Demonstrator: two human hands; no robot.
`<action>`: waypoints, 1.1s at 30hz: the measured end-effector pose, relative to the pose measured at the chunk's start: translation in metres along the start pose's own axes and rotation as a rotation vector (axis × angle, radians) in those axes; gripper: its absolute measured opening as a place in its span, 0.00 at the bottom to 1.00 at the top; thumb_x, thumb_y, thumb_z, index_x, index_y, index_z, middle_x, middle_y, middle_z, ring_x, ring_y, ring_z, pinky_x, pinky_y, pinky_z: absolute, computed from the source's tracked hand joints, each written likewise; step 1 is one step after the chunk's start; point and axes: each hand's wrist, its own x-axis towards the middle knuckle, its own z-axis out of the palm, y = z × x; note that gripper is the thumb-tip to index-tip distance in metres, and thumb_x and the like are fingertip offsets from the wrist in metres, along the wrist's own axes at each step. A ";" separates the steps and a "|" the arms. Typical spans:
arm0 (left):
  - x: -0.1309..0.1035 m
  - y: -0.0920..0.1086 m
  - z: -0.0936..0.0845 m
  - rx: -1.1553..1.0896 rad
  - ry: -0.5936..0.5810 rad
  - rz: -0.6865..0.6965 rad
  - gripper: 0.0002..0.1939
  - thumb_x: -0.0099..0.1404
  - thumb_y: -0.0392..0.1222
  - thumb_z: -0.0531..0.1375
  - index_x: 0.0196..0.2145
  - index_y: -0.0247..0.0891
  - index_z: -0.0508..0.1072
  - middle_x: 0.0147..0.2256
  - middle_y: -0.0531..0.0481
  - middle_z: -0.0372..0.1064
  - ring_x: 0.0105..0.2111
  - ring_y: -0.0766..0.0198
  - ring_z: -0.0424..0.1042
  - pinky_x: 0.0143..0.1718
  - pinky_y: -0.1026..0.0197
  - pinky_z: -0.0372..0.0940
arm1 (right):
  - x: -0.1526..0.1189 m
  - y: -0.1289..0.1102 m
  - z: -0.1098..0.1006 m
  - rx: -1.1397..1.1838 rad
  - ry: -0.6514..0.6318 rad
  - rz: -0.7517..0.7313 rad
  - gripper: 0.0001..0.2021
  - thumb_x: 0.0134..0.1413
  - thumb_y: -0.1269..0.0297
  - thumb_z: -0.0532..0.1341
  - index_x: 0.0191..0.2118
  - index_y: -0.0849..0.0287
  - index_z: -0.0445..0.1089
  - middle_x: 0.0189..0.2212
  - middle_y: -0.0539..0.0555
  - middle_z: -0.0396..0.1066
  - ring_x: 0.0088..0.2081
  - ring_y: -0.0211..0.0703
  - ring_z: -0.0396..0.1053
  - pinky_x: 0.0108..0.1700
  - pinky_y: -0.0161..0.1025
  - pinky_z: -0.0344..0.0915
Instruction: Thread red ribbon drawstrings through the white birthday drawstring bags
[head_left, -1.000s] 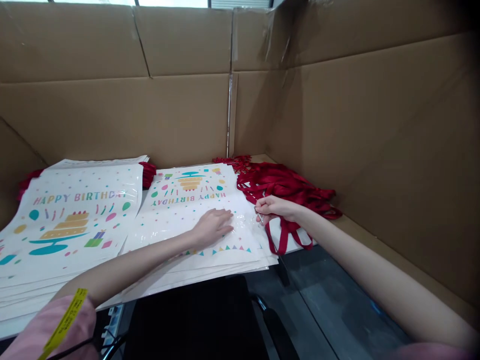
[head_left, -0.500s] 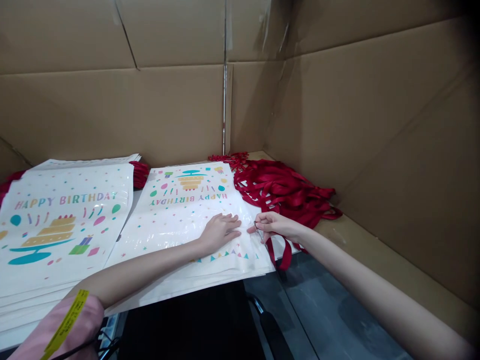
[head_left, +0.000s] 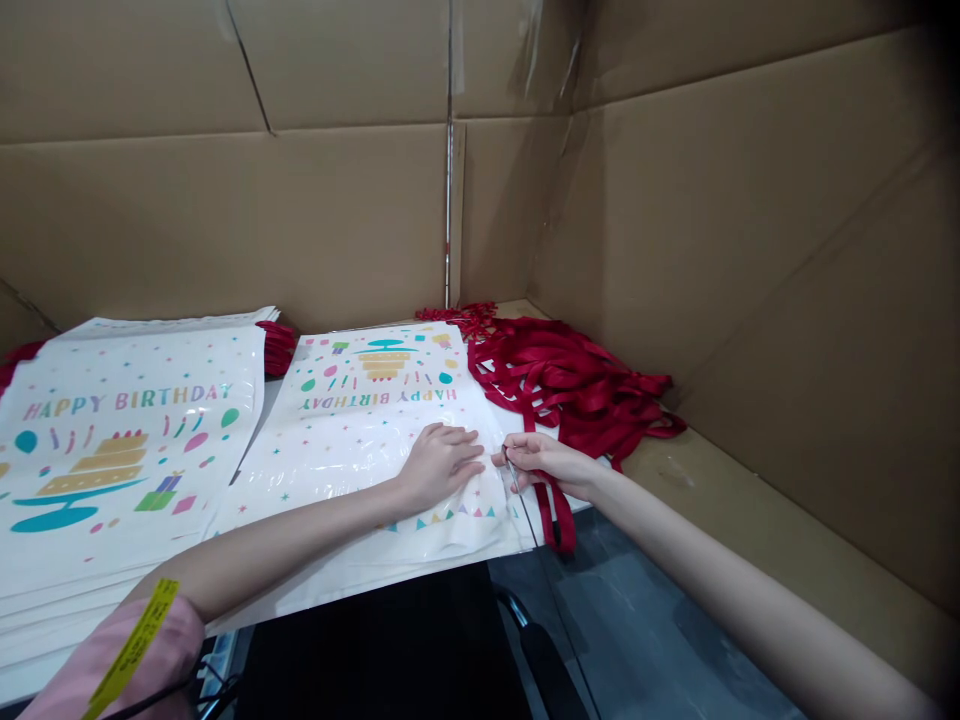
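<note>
My left hand (head_left: 441, 462) lies flat on a white plastic bag (head_left: 360, 430) printed with an upside-down birthday cake and "HAPPY BIRTHDAY". Its fingers are stretched toward the bag's right edge. Just beyond that edge, my right hand (head_left: 546, 462) pinches a thin metal rod (head_left: 523, 508), which slants down toward the front edge of the pile. A red ribbon (head_left: 561, 515) hangs in a loop below the right hand; whether it is joined to the rod I cannot tell. The fingertips hide the rod's upper end.
A heap of red ribbons (head_left: 577, 385) lies behind my right hand, against the cardboard wall (head_left: 735, 280). On the left is a stack of similar bags (head_left: 127, 450), with a red ribbon bundle (head_left: 278, 350) behind its right edge. A black chair (head_left: 375, 650) stands below the front edge.
My right hand has shifted slightly left and down, and more of the rod shows below it. The hanging ribbon loop has moved a little left. My left hand stays flat on the bag.
</note>
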 end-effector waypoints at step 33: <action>0.005 -0.006 0.006 -0.164 0.079 -0.076 0.10 0.66 0.46 0.58 0.31 0.42 0.77 0.32 0.53 0.76 0.37 0.61 0.69 0.47 0.55 0.55 | 0.006 0.012 0.008 -0.045 0.009 -0.031 0.24 0.36 0.50 0.71 0.28 0.62 0.62 0.21 0.44 0.62 0.20 0.30 0.66 0.28 0.30 0.64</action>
